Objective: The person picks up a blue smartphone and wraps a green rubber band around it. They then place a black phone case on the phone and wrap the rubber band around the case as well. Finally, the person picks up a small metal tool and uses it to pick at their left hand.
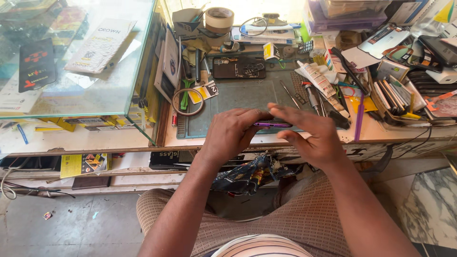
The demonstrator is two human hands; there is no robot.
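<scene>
Both my hands hold a slim purple phone edge-on, just above the front edge of a grey-green work mat. My left hand grips its left end with fingers curled over it. Closing on the right end is my right hand, fingers stretched along the top edge and thumb underneath. Most of the phone is hidden between the hands.
An opened dark phone lies at the mat's back. Tweezers and screwdrivers and a white glue tube lie to the right. A tape roll stands behind. A glass display case sits left. Cluttered boxes and phone cases fill the right.
</scene>
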